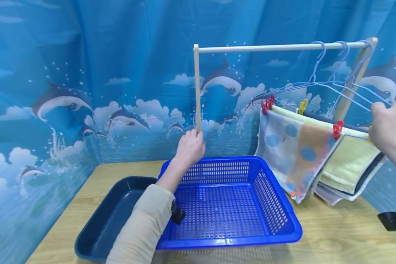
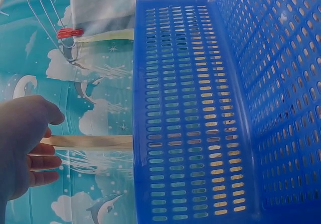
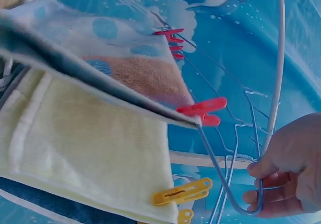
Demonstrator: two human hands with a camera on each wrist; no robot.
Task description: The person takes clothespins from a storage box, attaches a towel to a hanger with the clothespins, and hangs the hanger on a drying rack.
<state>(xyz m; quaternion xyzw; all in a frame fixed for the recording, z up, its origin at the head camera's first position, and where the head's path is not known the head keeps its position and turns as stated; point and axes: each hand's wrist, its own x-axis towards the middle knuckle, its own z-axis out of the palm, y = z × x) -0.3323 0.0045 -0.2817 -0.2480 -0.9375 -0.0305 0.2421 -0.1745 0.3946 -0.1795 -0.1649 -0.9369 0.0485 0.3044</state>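
Note:
My left hand (image 1: pixel 190 146) holds the wooden upright post (image 1: pixel 197 88) of a drying rack, low down behind the blue basket. In the left wrist view the post (image 2: pixel 95 142) runs in behind the thumb and fingers. At the far right, my right hand (image 1: pixel 391 124) pinches the end of a blue wire clothes hanger (image 3: pixel 260 194). Several such hangers hook over the rack's white rail (image 1: pixel 267 48). From them hang a spotted towel (image 1: pixel 283 146), a pale yellow towel (image 1: pixel 341 161) and darker cloths behind. Red clothespins (image 3: pixel 203 111) and yellow clothespins (image 3: pixel 183 191) clip the towels on.
A blue perforated basket (image 1: pixel 229 242) stands on the wooden table (image 1: pixel 330 238) in front of the rack. Left of it, partly under my left arm, lies a dark teal tray (image 1: pixel 95 216). A dolphin-print curtain (image 1: pixel 135 73) backs the table.

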